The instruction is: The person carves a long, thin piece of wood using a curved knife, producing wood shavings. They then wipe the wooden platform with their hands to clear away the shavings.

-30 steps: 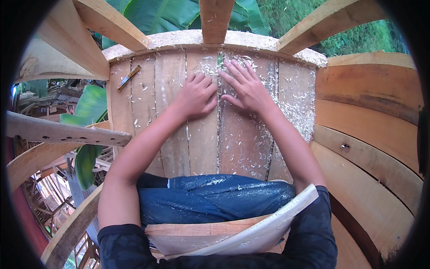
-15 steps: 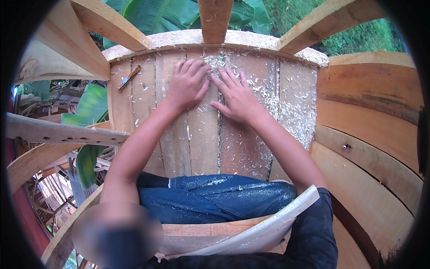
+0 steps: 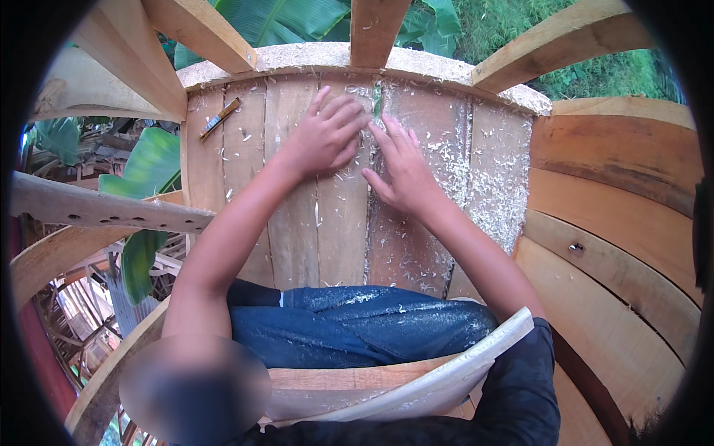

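Note:
Both of my hands are over the wooden planks [image 3: 294,223], near the far curved edge. My left hand [image 3: 327,137] is palm down with its fingers spread and slightly bent, blurred at the tips; nothing shows in it. Beside it, my right hand [image 3: 405,167] has its fingers stretched toward the far edge and its thumb apart, also holding nothing. The fingertips of the two hands nearly meet at a seam between planks. Just beyond them is a narrow green patch [image 3: 377,100], perhaps a gap with leaves behind it. Pale wood shavings [image 3: 487,197] lie thickest right of my right hand.
A small, narrow yellow-brown object [image 3: 219,119] lies on the far left planks. Upright timbers [image 3: 368,33] rise along the shaving-covered far rim [image 3: 305,58]. Curved side planks [image 3: 610,201] stand at the right. A beam with holes [image 3: 111,208] reaches in from the left. A curved board [image 3: 446,379] crosses before me.
Both hands have shifted slightly right. Shavings heaped by the fingertips are mostly gone from that spot, and the green patch there shows more plainly. The whole view has shifted a little.

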The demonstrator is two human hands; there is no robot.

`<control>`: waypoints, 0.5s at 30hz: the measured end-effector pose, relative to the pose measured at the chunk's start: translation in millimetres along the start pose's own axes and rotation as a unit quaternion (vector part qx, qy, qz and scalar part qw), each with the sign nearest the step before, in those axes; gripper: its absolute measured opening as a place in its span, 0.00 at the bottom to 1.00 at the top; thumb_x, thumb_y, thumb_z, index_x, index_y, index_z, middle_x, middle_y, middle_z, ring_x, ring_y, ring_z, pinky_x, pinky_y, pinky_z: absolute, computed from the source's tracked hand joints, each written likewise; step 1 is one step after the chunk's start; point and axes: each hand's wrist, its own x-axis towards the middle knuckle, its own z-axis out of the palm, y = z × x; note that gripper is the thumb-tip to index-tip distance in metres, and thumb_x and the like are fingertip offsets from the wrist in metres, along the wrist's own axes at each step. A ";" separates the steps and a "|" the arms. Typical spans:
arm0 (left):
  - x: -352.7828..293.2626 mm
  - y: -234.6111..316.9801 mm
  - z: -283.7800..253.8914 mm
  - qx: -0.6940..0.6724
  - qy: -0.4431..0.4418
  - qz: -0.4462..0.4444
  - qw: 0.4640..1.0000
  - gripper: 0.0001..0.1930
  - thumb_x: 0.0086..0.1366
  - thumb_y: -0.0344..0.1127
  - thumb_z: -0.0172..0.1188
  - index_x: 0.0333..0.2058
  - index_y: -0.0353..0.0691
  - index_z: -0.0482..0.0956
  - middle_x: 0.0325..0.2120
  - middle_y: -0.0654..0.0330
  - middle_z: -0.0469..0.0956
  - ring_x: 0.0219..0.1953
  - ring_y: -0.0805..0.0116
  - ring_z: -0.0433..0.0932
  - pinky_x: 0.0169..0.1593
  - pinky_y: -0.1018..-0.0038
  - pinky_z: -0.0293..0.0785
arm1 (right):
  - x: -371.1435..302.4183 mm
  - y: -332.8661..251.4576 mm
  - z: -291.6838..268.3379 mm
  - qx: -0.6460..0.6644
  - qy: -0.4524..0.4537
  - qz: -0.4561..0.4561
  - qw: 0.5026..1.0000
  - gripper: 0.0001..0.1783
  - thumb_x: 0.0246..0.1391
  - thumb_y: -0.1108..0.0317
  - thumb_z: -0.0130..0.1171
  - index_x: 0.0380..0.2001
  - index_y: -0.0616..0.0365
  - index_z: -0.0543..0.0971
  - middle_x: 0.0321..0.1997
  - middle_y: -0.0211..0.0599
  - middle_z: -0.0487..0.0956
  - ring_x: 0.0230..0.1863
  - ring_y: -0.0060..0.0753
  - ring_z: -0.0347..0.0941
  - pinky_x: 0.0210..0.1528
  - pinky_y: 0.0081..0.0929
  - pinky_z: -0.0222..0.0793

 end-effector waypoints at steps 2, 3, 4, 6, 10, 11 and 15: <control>7.2 0.6 1.3 0.036 -0.010 -0.105 0.994 0.24 0.64 0.44 0.55 0.58 0.45 0.72 0.60 0.52 0.68 0.66 0.54 0.61 0.70 0.48 0.47 | -9.0 -4.0 -16.9 -0.002 -0.009 0.031 0.999 0.19 0.53 0.57 0.62 0.43 0.57 0.76 0.47 0.44 0.74 0.52 0.43 0.70 0.55 0.41 0.63; 11.8 -1.9 0.7 0.018 0.004 -0.117 0.993 0.24 0.64 0.44 0.55 0.58 0.44 0.72 0.60 0.52 0.68 0.66 0.54 0.61 0.70 0.48 0.47 | -12.0 -0.5 -20.2 -0.013 -0.056 0.037 0.998 0.18 0.53 0.56 0.62 0.41 0.57 0.76 0.45 0.43 0.74 0.51 0.43 0.70 0.53 0.40 0.64; 15.5 -4.6 -0.2 0.001 0.017 -0.129 0.991 0.24 0.64 0.43 0.55 0.58 0.44 0.72 0.60 0.52 0.67 0.66 0.55 0.61 0.70 0.48 0.47 | -14.5 3.1 -21.8 -0.024 -0.102 0.042 0.994 0.18 0.53 0.56 0.62 0.40 0.57 0.77 0.43 0.42 0.74 0.50 0.42 0.70 0.52 0.39 0.64; 22.8 -0.6 -1.0 -0.011 0.029 -0.145 0.989 0.23 0.64 0.42 0.54 0.58 0.44 0.72 0.60 0.52 0.68 0.66 0.55 0.62 0.70 0.48 0.47 | -15.5 6.7 -21.5 -0.038 -0.138 0.023 0.989 0.17 0.53 0.56 0.62 0.39 0.57 0.77 0.42 0.41 0.74 0.50 0.42 0.70 0.51 0.39 0.64; 18.2 6.7 8.4 -0.046 -0.004 -0.056 0.997 0.23 0.63 0.40 0.54 0.56 0.42 0.73 0.57 0.52 0.72 0.63 0.56 0.66 0.69 0.50 0.49 | 16.2 19.0 -10.1 -0.043 -0.011 -0.083 0.996 0.17 0.53 0.57 0.61 0.40 0.57 0.77 0.46 0.42 0.75 0.54 0.43 0.69 0.57 0.41 0.62; 18.7 8.5 8.1 -0.075 -0.020 0.000 0.997 0.23 0.62 0.39 0.55 0.56 0.42 0.74 0.55 0.52 0.73 0.62 0.56 0.67 0.69 0.50 0.50 | 23.5 22.5 -8.7 -0.043 0.045 -0.102 0.993 0.17 0.53 0.58 0.61 0.40 0.58 0.78 0.47 0.43 0.75 0.55 0.43 0.69 0.58 0.41 0.62; 7.3 -0.4 -12.3 -0.091 -0.029 0.002 0.995 0.17 0.58 0.37 0.58 0.47 0.42 0.78 0.49 0.56 0.76 0.60 0.62 0.70 0.67 0.55 0.58 | 25.1 36.6 -15.6 0.027 0.009 0.009 1.000 0.20 0.53 0.59 0.61 0.46 0.57 0.77 0.55 0.45 0.74 0.61 0.46 0.66 0.64 0.42 0.58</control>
